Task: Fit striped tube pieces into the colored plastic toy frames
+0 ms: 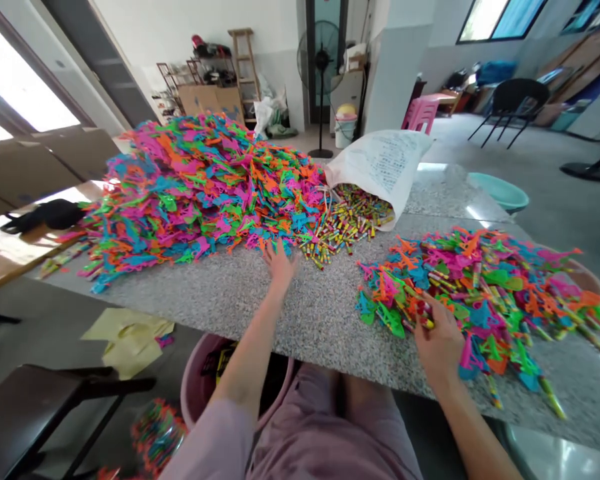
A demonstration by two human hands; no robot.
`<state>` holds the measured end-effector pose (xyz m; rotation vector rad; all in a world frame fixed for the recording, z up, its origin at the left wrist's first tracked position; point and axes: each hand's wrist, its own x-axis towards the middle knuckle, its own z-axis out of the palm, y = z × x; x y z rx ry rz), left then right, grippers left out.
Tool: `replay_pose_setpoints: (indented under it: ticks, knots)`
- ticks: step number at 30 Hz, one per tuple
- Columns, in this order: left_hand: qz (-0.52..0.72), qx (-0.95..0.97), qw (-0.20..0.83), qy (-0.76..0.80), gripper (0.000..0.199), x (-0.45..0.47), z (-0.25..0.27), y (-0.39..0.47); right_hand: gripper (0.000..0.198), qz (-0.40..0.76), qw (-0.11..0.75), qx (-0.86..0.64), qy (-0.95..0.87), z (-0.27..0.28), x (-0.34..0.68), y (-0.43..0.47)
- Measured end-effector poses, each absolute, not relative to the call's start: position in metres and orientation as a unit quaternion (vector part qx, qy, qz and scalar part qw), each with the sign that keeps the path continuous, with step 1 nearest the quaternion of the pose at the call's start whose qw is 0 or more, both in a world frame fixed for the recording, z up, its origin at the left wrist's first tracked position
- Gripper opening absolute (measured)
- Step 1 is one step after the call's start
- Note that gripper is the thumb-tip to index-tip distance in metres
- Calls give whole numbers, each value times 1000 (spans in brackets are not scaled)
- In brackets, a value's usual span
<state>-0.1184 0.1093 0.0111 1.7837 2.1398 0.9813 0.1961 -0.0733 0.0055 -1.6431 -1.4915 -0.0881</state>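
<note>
A large heap of small flat plastic pieces (215, 193) in pink, orange, green and blue covers the left and middle of the stone table (310, 300). My left hand (280, 267) is at its front edge, fingers spread and slightly blurred, touching or just above the pieces. Small printed tubes (355, 217), mostly yellow and red, spill from a white sack (385, 163). On the right, plastic pieces with tubes on them form a second pile (500, 287). At its left side my right hand (440, 343) is closed around a small printed tube (425, 313), partly hidden by the fingers.
Below the table edge, a pink tub (193, 380) stands beside my legs. A dark chair (35, 407) is at the lower left. Beyond the table are a standing fan (322, 60), a turquoise basin (500, 190) and pink stools (421, 113). Cardboard boxes (45, 163) stand left.
</note>
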Motion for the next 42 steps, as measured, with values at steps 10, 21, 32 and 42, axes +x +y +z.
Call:
replay_pose_setpoints:
  ticks: [10,21,32,42]
  knots:
    - [203,720,49,662,64,-171,-26,80,42,-14,480,-604,-637,-4,140,-74]
    - [336,524,50,781,73,-162,-13,-18,29,241,459,-540,-663,2,85,-82]
    - [233,526,120,809,49,-164,-9,-33,22,380,469,-499,-621,-2,47,-74]
    - [503,472,344,637,38,-108,11,-73,27,444,492,-500,-558,4,54,-82]
